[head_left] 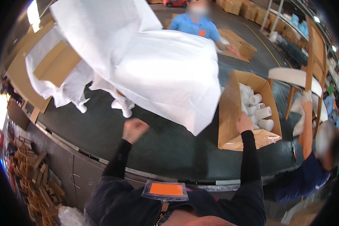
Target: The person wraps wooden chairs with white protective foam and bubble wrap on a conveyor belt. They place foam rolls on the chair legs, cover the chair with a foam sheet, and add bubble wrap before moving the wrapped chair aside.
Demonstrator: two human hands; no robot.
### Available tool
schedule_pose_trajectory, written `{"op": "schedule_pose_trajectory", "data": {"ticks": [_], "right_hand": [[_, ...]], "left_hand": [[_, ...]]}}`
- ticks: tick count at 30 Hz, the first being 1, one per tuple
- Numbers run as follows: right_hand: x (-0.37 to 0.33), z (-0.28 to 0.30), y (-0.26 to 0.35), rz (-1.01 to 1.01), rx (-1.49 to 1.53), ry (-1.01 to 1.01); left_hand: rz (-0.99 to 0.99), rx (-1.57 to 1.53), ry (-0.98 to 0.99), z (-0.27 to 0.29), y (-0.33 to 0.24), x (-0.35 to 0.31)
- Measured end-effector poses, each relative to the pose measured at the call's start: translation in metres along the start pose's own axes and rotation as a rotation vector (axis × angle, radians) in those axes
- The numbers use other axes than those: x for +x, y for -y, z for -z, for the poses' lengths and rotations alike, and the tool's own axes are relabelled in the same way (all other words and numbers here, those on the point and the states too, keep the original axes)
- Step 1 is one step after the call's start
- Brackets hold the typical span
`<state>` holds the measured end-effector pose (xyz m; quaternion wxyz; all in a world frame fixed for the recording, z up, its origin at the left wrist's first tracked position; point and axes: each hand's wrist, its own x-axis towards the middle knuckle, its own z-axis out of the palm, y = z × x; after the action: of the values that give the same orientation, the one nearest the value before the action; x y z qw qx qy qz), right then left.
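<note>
My right hand [245, 123] is closed over the near left rim of an open cardboard box [229, 113]. White foam tubes [263, 113] lie jumbled inside that box. Over the dark green work surface [169, 150], my left hand [135, 130] is curled into a loose fist, with nothing visible in it. Just beyond it, a chair covered in a white sheet wrap [165, 71] stands on the surface. One wrapped chair leg [127, 110] with a white end cap shows close to my left hand; the chair's other legs are mostly hidden.
Farther left is another white-wrapped chair [45, 79] with a cardboard sheet [58, 64]. A person in blue [196, 26] is across the surface. At the right, another person's arm [308, 124] reaches to an unwrapped wooden chair [309, 75]. Wooden pieces [37, 169] are piled at lower left.
</note>
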<state>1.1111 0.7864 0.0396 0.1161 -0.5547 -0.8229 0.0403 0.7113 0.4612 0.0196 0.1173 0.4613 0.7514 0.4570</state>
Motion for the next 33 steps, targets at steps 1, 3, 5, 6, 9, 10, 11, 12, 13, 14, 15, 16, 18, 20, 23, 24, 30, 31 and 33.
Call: {"op": "schedule_pose_trajectory", "data": {"ticks": [1, 3, 5, 6, 9, 10, 11, 12, 13, 14, 15, 16, 18, 20, 23, 24, 30, 31, 33], "right_hand": [[0.022, -0.001, -0.002, 0.002, -0.014, -0.003], [0.071, 0.004, 0.003, 0.042, -0.078, -0.043], [0.111, 0.020, 0.023, -0.010, -0.105, -0.036], [0.130, 0.023, 0.054, -0.111, 0.005, -0.083], [0.157, 0.055, 0.060, 0.015, 0.437, -0.469], [0.156, 0.051, 0.076, 0.036, 0.558, -0.383], [0.155, 0.040, 0.117, 0.078, 0.711, -0.282], [0.150, 0.029, 0.165, 0.118, 0.868, -0.173], [0.143, 0.026, 0.200, 0.149, 1.009, -0.082], [0.139, 0.027, 0.215, 0.076, 0.893, -0.095], [0.137, 0.029, 0.228, 0.013, 0.785, -0.108], [0.133, 0.032, 0.243, -0.002, 0.875, -0.067], [0.120, 0.036, 0.237, -0.120, 0.994, -0.024], [0.111, 0.042, 0.241, -0.078, 0.975, -0.062], [0.092, 0.043, 0.242, -0.049, 1.012, -0.035], [0.087, 0.044, 0.241, -0.041, 1.035, -0.019], [0.040, 0.031, 0.232, 0.096, 0.952, -0.272], [0.028, 0.031, 0.223, 0.103, 1.058, -0.210], [0.005, 0.029, 0.220, 0.143, 1.167, -0.169]], "left_hand": [[0.067, -0.200, -0.297, 0.033, -0.006, 0.020], [-0.127, -0.131, -0.792, 0.110, -0.004, 0.074], [-0.273, -0.043, -1.054, 0.188, -0.018, 0.125], [-0.356, 0.081, -1.154, 0.230, -0.030, 0.145], [-0.348, -0.354, -0.589, 0.253, -0.080, 0.235], [-0.236, -0.309, -0.540, 0.243, -0.088, 0.256], [-0.167, -0.290, -0.564, 0.245, -0.089, 0.268], [-0.097, -0.265, -0.592, 0.250, -0.089, 0.279], [-0.038, -0.261, -0.610, 0.257, -0.086, 0.289], [-0.047, -0.274, -0.648, 0.262, -0.084, 0.300], [-0.060, -0.283, -0.697, 0.271, -0.079, 0.308], [-0.061, -0.276, -0.756, 0.280, -0.074, 0.312], [-0.020, -0.255, -0.803, 0.249, -0.072, 0.325], [-0.039, -0.281, -0.822, 0.249, -0.066, 0.323], [-0.080, -0.407, -0.813, 0.247, -0.065, 0.310], [-0.057, -0.397, -0.823, 0.247, -0.067, 0.302], [-0.257, -0.658, -0.837, 0.251, -0.070, 0.217], [-0.293, -0.638, -0.846, 0.243, -0.077, 0.202], [-0.272, -0.626, -0.900, 0.247, -0.079, 0.170]]}}
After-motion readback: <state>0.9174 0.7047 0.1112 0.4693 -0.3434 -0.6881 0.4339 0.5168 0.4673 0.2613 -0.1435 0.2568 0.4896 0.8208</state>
